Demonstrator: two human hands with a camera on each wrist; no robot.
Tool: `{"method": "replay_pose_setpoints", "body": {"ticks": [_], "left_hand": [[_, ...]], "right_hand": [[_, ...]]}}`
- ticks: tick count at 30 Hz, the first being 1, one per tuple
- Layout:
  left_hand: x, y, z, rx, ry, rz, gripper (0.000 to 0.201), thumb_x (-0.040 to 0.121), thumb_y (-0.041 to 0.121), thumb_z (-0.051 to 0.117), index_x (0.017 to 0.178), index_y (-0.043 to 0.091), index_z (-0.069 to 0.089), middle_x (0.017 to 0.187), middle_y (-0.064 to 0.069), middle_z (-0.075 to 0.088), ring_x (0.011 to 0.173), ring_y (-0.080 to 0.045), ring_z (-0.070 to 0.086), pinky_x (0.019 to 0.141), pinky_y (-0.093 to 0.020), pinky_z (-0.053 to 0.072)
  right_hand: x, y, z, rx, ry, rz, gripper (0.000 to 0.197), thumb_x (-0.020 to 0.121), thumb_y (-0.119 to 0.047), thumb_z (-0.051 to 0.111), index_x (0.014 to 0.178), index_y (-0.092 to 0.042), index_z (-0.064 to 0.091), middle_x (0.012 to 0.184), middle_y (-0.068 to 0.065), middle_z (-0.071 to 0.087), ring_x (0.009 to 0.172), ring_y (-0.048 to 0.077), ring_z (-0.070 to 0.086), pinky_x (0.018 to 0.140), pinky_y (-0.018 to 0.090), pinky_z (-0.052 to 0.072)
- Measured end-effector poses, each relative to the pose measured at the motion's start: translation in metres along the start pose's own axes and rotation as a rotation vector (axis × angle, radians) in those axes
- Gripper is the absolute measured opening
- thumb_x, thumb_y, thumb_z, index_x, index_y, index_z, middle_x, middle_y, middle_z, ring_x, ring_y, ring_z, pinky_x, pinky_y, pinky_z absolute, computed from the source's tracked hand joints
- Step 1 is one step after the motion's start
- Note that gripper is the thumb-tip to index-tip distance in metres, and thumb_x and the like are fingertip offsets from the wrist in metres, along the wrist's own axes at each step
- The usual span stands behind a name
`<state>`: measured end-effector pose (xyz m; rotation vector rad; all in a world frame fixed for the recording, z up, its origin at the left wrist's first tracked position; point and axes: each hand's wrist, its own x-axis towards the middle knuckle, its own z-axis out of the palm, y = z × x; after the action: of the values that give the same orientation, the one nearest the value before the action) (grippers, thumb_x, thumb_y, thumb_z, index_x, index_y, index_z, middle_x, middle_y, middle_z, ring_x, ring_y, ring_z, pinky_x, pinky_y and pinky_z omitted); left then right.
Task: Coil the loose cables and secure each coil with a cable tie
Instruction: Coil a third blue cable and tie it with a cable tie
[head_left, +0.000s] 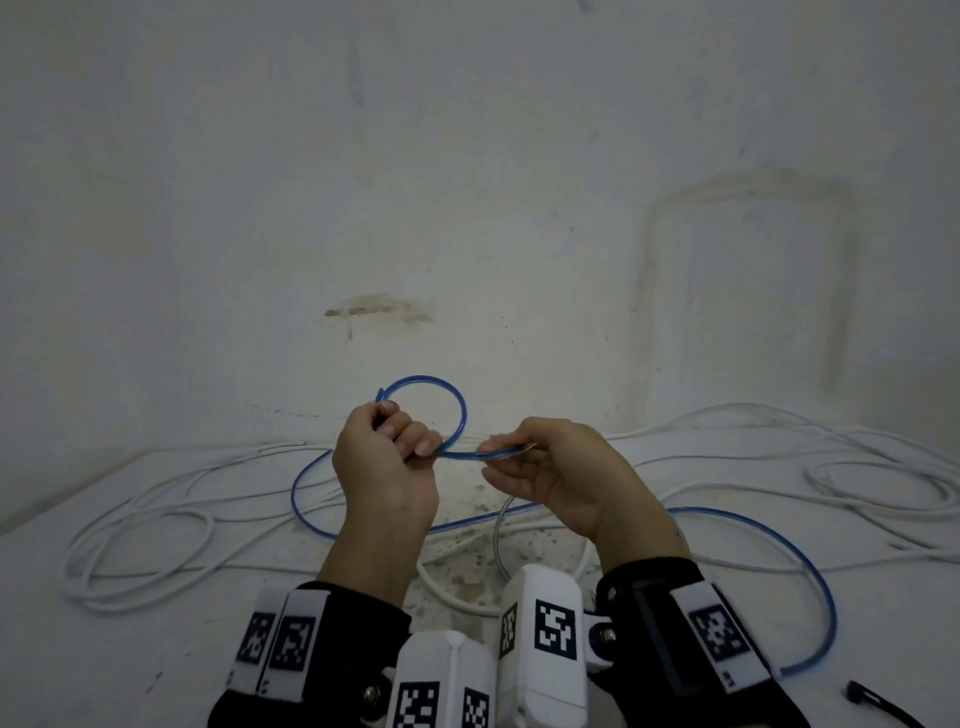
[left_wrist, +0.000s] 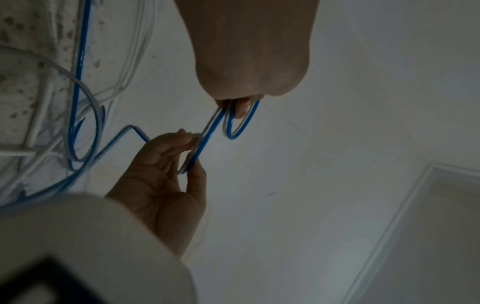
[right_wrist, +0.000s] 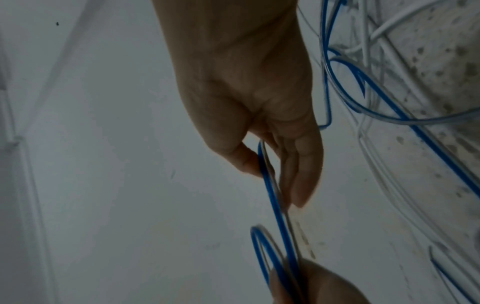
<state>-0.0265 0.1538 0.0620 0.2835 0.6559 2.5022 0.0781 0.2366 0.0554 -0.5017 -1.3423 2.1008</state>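
A thin blue cable (head_left: 464, 410) stands in one small loop above my left hand (head_left: 415, 441), which grips the loop's crossing in curled fingers. From there a short straight run of blue cable (left_wrist: 207, 137) leads to my right hand (head_left: 498, 451). That hand pinches the cable (right_wrist: 272, 197) between its thumb (right_wrist: 246, 160) and straight fingers. The remainder of the cable trails in wide curves over the white table (head_left: 104, 649) and round my right wrist. A black cable tie (head_left: 878, 706) lies at the table's near right corner, untouched.
Loose white cables (head_left: 156, 519) sprawl over the left of the table, and more white cables (head_left: 831, 467) lie on the right. A clear thin cable (head_left: 498, 540) curves under my hands. A stained white wall (head_left: 467, 208) rises just behind the table.
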Motion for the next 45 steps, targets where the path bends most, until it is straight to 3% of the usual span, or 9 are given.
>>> {"method": "replay_pose_setpoints", "body": {"ticks": [5,15,18,20,26,31,37,42,45], "left_hand": [[0.003,0.004,-0.002,0.054,0.030,-0.022,0.032,0.095,0.007,0.031,0.065,0.015,0.037,0.041,0.007,0.026,0.032,-0.007,0.018,0.031,-0.018,0.022],[-0.002,0.001,0.001,0.536,-0.183,-0.442,0.035,0.093,0.011,0.036,0.058,0.013,0.037,0.036,0.007,0.022,0.025,-0.005,0.014,0.028,-0.011,0.010],[0.000,0.005,0.001,0.587,-0.179,-0.408,0.035,0.093,0.011,0.038,0.058,0.013,0.038,0.037,0.007,0.023,0.025,-0.005,0.014,0.029,-0.011,0.010],[0.000,0.007,0.000,0.625,-0.183,-0.367,0.035,0.093,0.011,0.038,0.058,0.012,0.039,0.037,0.007,0.024,0.026,-0.004,0.014,0.029,-0.012,0.011],[-0.002,0.001,0.001,0.651,-0.160,-0.244,0.034,0.095,0.011,0.038,0.061,0.010,0.041,0.036,0.007,0.025,0.027,-0.005,0.015,0.029,-0.011,0.012],[0.002,0.007,0.000,0.540,-0.064,-0.110,0.035,0.096,0.010,0.037,0.062,0.010,0.044,0.036,0.007,0.026,0.028,-0.005,0.015,0.030,-0.015,0.012],[-0.009,-0.007,0.001,0.977,-0.275,-0.212,0.034,0.093,0.010,0.044,0.059,0.006,0.046,0.038,0.005,0.027,0.031,-0.006,0.016,0.034,-0.011,0.014],[-0.019,-0.008,0.005,1.196,-0.419,-0.237,0.032,0.091,0.017,0.049,0.060,0.011,0.045,0.042,0.005,0.027,0.036,-0.008,0.016,0.037,-0.015,0.013],[-0.022,-0.005,0.004,1.287,-0.496,-0.263,0.035,0.093,0.021,0.047,0.059,0.013,0.045,0.044,0.005,0.027,0.038,-0.008,0.016,0.037,-0.017,0.014]], "right_hand": [[0.000,0.001,-0.002,-0.123,-0.033,0.010,0.012,0.087,0.001,0.055,0.094,0.011,0.059,0.070,0.019,0.068,0.062,0.025,0.069,0.059,0.031,0.059],[0.003,-0.006,-0.001,0.350,0.149,-0.220,0.013,0.083,0.009,0.044,0.078,0.002,0.053,0.087,0.023,0.063,0.068,0.026,0.068,0.062,0.032,0.058],[0.001,-0.012,-0.013,0.444,0.099,-0.276,0.032,0.084,0.015,0.035,0.111,0.000,0.044,0.092,0.029,0.063,0.067,0.029,0.071,0.055,0.031,0.058],[-0.003,-0.016,-0.022,0.368,0.056,-0.258,0.045,0.082,0.019,0.025,0.122,0.002,0.040,0.090,0.029,0.063,0.068,0.031,0.071,0.057,0.032,0.059],[-0.007,-0.016,-0.024,0.105,-0.015,-0.161,0.046,0.080,0.019,0.020,0.116,0.010,0.047,0.092,0.033,0.063,0.080,0.040,0.070,0.066,0.043,0.060],[-0.007,-0.015,-0.023,0.209,-0.059,-0.189,0.044,0.082,0.019,0.018,0.114,0.010,0.047,0.087,0.033,0.064,0.075,0.039,0.070,0.067,0.043,0.060],[-0.002,-0.011,-0.015,0.132,-0.051,-0.265,0.039,0.086,0.016,0.023,0.108,0.004,0.053,0.092,0.028,0.067,0.085,0.035,0.070,0.075,0.039,0.059],[-0.001,-0.006,-0.009,-0.199,-0.054,-0.251,0.037,0.086,0.013,0.030,0.110,0.005,0.057,0.100,0.025,0.068,0.086,0.029,0.069,0.076,0.032,0.059],[-0.001,-0.002,-0.006,-0.404,-0.061,-0.207,0.032,0.090,0.003,0.035,0.105,-0.003,0.062,0.099,0.019,0.069,0.089,0.026,0.067,0.085,0.039,0.056]]}}
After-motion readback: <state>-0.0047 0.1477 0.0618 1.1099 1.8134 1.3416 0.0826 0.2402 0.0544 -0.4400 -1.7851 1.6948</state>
